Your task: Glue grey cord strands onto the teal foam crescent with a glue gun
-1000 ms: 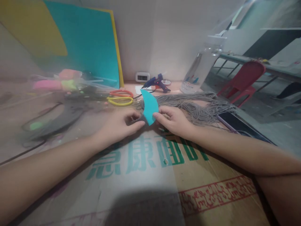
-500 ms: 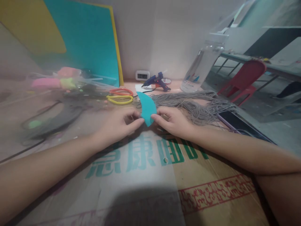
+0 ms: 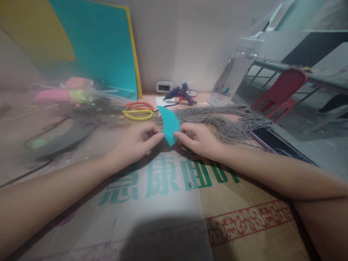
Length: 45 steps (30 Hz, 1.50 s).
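Observation:
A curved teal foam piece (image 3: 169, 124) stands on its lower tip between my two hands, over a flattened cardboard sheet (image 3: 168, 203) with green print. My left hand (image 3: 134, 142) pinches its left edge with thumb and forefinger. My right hand (image 3: 199, 139) pinches the right edge the same way. Both hands rest low on the cardboard, fingers closed on the piece.
A bundle of grey cord (image 3: 220, 119) lies behind my right hand. A phone (image 3: 274, 143) lies to its right. Scissors with yellow and orange handles (image 3: 138, 111), a blue glue gun (image 3: 179, 94), a small clock (image 3: 164, 87), a clear bottle (image 3: 231, 78) and a big teal sheet (image 3: 98, 47) stand farther back.
The teal piece has shifted slightly left and lower, and both hands have drawn a little closer around its lower end.

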### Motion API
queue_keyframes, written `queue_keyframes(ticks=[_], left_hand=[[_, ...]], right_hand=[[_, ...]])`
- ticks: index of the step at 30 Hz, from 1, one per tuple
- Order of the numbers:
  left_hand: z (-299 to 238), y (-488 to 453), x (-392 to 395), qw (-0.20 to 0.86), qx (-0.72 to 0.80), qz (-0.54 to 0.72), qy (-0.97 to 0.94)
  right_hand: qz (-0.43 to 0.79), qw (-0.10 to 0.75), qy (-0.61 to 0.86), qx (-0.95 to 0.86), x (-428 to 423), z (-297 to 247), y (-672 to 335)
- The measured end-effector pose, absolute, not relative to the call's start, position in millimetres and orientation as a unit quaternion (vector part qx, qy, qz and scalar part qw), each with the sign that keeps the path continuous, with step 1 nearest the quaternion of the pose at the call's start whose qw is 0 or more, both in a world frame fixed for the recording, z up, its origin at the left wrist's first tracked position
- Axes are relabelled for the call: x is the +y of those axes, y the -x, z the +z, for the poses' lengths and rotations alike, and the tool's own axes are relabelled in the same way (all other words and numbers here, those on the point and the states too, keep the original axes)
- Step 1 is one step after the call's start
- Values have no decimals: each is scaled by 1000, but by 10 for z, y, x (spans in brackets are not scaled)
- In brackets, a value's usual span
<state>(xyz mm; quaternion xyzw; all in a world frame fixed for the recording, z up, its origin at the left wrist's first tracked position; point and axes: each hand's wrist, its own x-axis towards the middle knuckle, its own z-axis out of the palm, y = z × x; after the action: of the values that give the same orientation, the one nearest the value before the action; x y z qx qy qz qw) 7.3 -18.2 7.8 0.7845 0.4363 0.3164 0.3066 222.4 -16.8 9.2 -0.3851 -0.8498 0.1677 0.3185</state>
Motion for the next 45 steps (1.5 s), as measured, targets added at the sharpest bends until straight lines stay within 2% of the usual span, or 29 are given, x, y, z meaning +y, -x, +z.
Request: queue_keyframes(ticks=[6, 13, 21, 45], left_hand=[[63, -44, -154, 306, 426, 350, -776], [18, -59, -129, 271, 411, 270, -827], [13, -50, -128, 236, 399, 259, -847], [-44, -33, -70, 248, 393, 230, -855]], right_hand=[[158, 326, 403, -840, -148, 68, -2231], [151, 324, 394, -846, -153, 71, -2233], [169, 302, 349, -871, -154, 46, -2250], [137, 304, 379, -864, -149, 66, -2244]])
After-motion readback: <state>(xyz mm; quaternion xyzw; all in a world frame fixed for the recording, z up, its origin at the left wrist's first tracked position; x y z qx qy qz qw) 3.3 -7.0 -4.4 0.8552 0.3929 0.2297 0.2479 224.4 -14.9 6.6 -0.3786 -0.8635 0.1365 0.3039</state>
